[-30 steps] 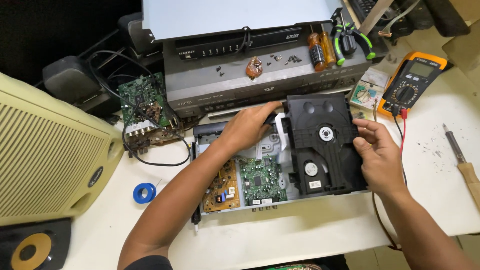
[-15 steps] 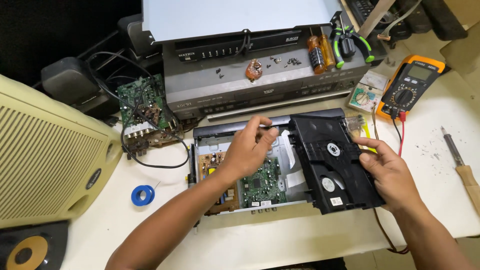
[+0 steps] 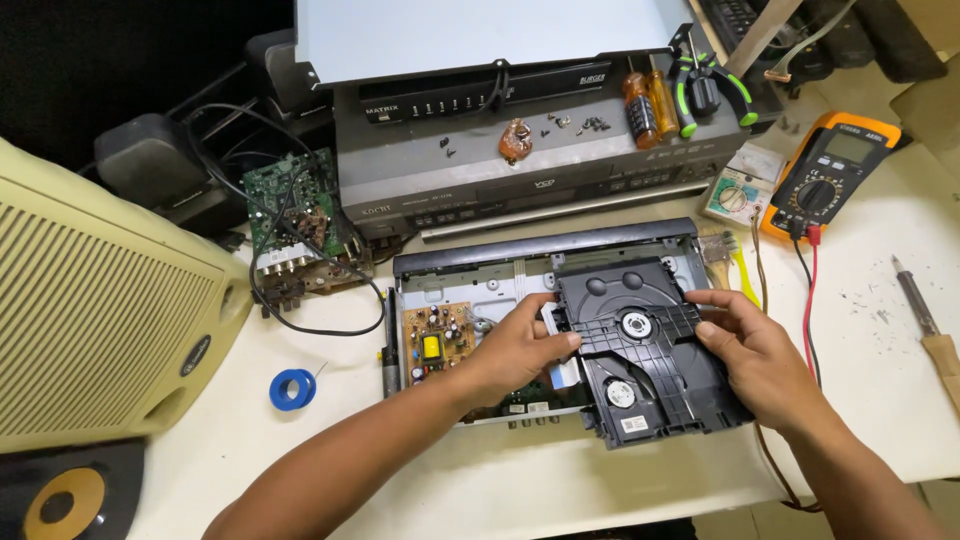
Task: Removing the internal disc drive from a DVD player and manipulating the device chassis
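The black plastic disc-drive tray unit (image 3: 650,350) is held over the open silver player chassis (image 3: 470,290), its long axis running twelve to six. It is pinched by the left hand (image 3: 520,345) at nine o'clock; the right hand (image 3: 760,355), fingers spread, grips the three o'clock edge equally close.

Black plastic disc drive mechanism (image 3: 645,350), underside up with its round spindle hub showing, sits tilted between both sets of fingers, over the opened player chassis (image 3: 450,290) just beneath the fingertips.
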